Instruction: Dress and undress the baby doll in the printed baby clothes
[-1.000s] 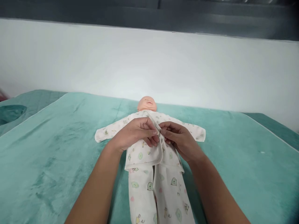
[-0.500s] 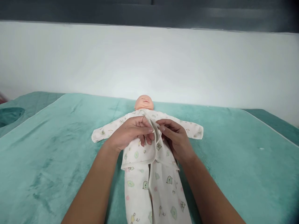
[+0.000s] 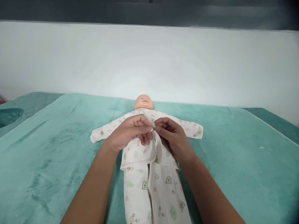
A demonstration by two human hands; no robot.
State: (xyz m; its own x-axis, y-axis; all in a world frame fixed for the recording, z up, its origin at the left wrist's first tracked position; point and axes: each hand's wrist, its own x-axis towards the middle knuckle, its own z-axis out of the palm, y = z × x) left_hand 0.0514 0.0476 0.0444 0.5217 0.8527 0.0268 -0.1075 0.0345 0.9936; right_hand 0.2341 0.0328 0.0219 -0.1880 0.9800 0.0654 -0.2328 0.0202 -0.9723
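Note:
A baby doll (image 3: 143,102) lies on its back, its sleeves spread to both sides. It wears a white printed baby jacket (image 3: 137,154) over white printed pants (image 3: 137,189). At the chest, my left hand (image 3: 135,129) pinches one front edge of the jacket between thumb and fingers. Opposite it, my right hand (image 3: 171,133) is closed on the other front edge. The fingertips of both hands nearly meet at the front opening. Whatever fastener lies between them is too small to make out. Below my hands the jacket's lower front parts slightly.
A teal plush blanket (image 3: 58,165) spreads under the doll. Darker teal quilted bedding (image 3: 39,99) shows at the left and right edges. Behind the bed stands a white wall (image 3: 149,62) with a dark band (image 3: 149,14) above.
My right hand has moved slightly left, bringing its jacket edge against the one in my left hand. The gap between the two edges at the chest has narrowed.

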